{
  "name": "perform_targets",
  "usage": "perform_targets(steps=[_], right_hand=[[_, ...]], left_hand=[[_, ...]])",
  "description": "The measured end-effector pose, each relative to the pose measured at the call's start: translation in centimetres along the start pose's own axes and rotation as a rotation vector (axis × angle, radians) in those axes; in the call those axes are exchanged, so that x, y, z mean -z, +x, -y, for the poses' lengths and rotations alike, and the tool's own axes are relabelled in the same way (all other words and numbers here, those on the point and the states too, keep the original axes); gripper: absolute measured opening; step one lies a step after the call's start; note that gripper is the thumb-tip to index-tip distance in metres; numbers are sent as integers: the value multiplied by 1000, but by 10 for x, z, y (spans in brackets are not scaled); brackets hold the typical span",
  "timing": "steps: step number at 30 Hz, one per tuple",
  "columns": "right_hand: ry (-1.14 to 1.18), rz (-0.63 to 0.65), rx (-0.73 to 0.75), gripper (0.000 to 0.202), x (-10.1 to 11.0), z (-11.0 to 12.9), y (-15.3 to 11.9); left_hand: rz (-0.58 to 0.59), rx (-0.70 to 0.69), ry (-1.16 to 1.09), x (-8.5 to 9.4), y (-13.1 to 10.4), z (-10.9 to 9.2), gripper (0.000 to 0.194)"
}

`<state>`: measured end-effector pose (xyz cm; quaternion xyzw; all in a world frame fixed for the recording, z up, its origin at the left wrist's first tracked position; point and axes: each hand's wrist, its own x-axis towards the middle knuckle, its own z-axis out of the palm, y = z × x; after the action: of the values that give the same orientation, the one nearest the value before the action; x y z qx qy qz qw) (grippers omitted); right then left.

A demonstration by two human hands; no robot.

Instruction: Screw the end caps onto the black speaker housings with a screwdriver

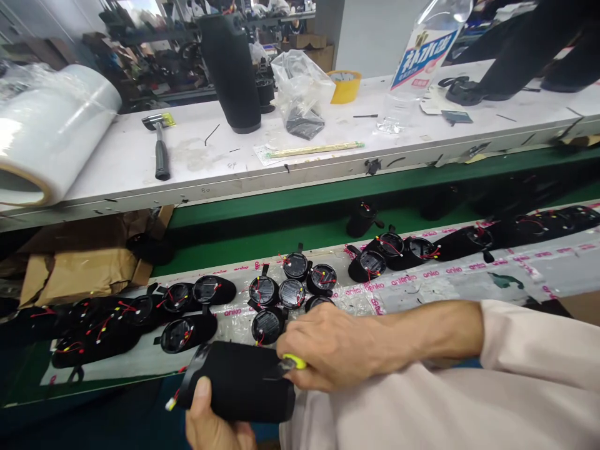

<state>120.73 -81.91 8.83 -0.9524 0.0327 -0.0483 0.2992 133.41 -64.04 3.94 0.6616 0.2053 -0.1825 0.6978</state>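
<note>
A black cylindrical speaker body point(244, 382) lies on its side low in the view, with red wires and a white connector at its left end. My left hand point(213, 422) grips it from below, thumb on top near that end. Closed around a small tool with a yellow-green handle point(294, 360) is my right hand point(323, 350). The tool's dark, flat, blade-like tip point(274, 373) rests at the speaker's fabric side; whether it presses in cannot be made out. Just beyond stand several similar speaker bodies point(291, 292), their round ends up with wires showing.
More speaker bodies point(185, 333) crowd the plastic-covered strip point(445, 278) to left and right. On the white shelf point(197, 159) are a hammer point(160, 153), a film roll point(56, 137), an upright speaker point(232, 81), a plastic bag point(302, 87), yellow tape point(345, 87) and a bottle point(422, 59).
</note>
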Motion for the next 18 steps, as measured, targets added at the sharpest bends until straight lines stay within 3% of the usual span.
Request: perform_targets(steps=[2,4,7,10,12,14,16,18], right_hand=[[180,6,-104,33,5,-8,0],[388,114,-220,45,6,-18,7],[669,339,-310,73,-2,-29,20],[816,381,-359,104,-13,-30,24],[812,331,-402,114,-18,-26,21],[711,260,-465,114,-22,-20,17],[553,184,-467,110,-24,-13,15],[404,146,-366,98,-27,-8,13]], left_hand=[[43,144,-117,4,2,-2,78],[174,266,-247,4,1,0,88],[328,170,-351,-4,-4,9,101],[456,61,-362,-11,-3,18,106],[413,23,-254,-14,-2,20,99],[260,-90,-99,-16,-3,19,91],[118,-215,52,-19,-5,17,98],[60,-279,176,-19,-4,15,109]])
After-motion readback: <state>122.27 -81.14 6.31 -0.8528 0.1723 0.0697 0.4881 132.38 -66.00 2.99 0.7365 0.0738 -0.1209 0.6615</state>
